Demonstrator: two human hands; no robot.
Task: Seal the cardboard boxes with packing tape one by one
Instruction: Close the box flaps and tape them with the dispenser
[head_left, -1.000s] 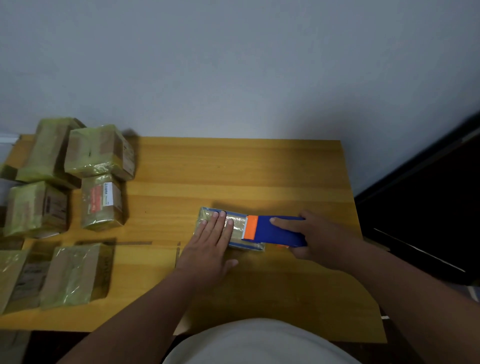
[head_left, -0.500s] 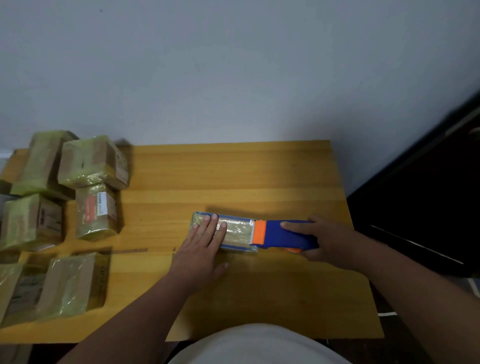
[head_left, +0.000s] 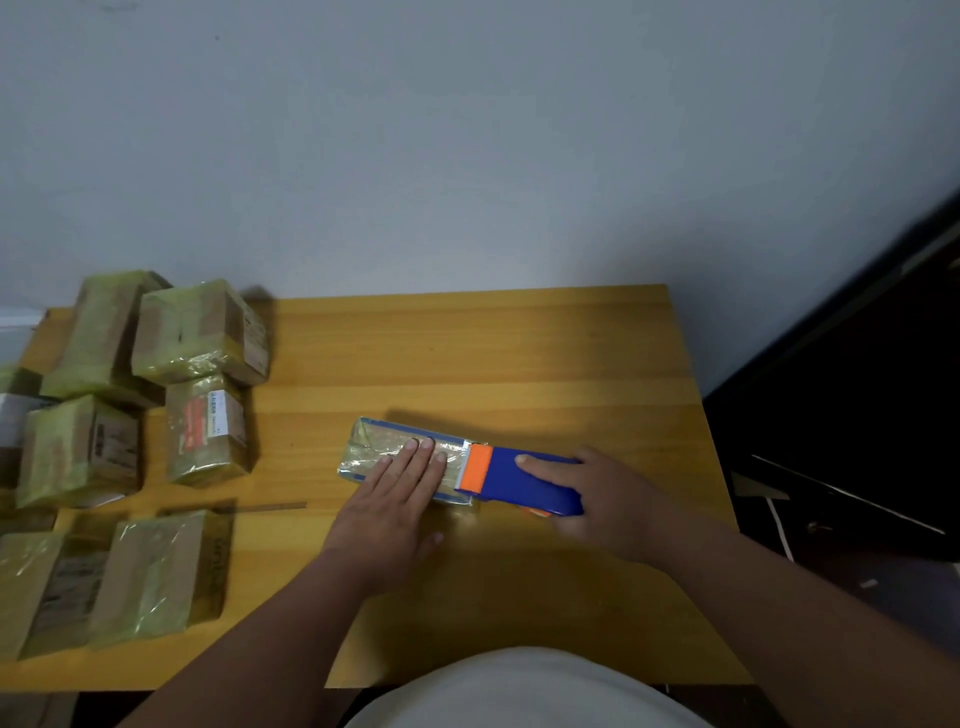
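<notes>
Head view. Nearest, the left hand (head_left: 392, 501) lies flat, fingers straight and together, pressing on a small flat box (head_left: 379, 446) at the middle of the wooden table (head_left: 519, 364). The right hand (head_left: 618, 501) grips a blue and orange tape dispenser (head_left: 519, 480), index finger stretched along its top; the orange end meets the box's right end. Farther left, taped boxes (head_left: 200, 325) stand clustered beside the wall (head_left: 467, 145).
</notes>
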